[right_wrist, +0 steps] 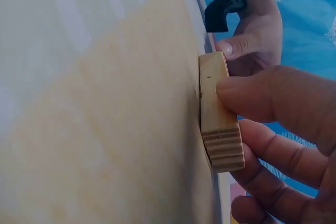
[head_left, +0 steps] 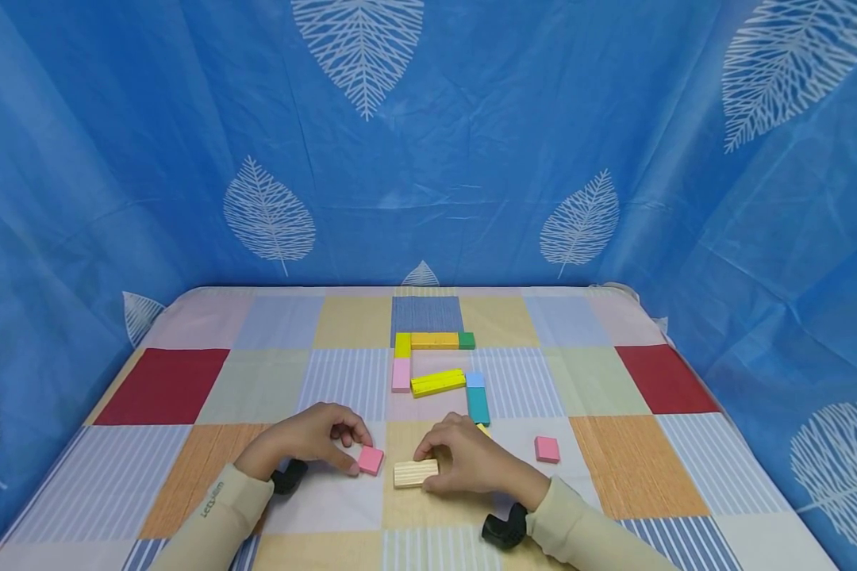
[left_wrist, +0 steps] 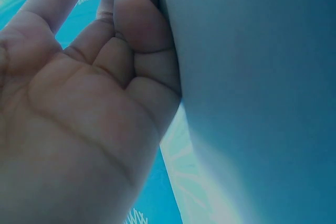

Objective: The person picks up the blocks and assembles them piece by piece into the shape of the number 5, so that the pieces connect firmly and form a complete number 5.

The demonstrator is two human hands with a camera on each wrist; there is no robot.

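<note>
My left hand (head_left: 313, 436) pinches a small pink block (head_left: 370, 460) between thumb and finger, low over the patchwork cloth. In the left wrist view the palm (left_wrist: 79, 114) and bent fingers show, but the block is hidden. To its right, my right hand (head_left: 467, 456) holds a plain ridged wooden block (head_left: 415, 474) by its right end. The right wrist view shows the thumb (right_wrist: 247, 95) on one side of this wooden block (right_wrist: 216, 98) and fingers on the other; the block lies at the cloth's surface. The left hand appears behind it there.
Beyond the hands lies a line of blocks: green (head_left: 466, 340), orange (head_left: 434, 340), yellow (head_left: 403, 345), pink (head_left: 401, 375), bright yellow (head_left: 439, 383), light blue (head_left: 474, 379) and teal (head_left: 478, 405). Another yellow piece (head_left: 483, 429) is partly covered by the right hand. A separate pink block (head_left: 546, 449) lies at right.
</note>
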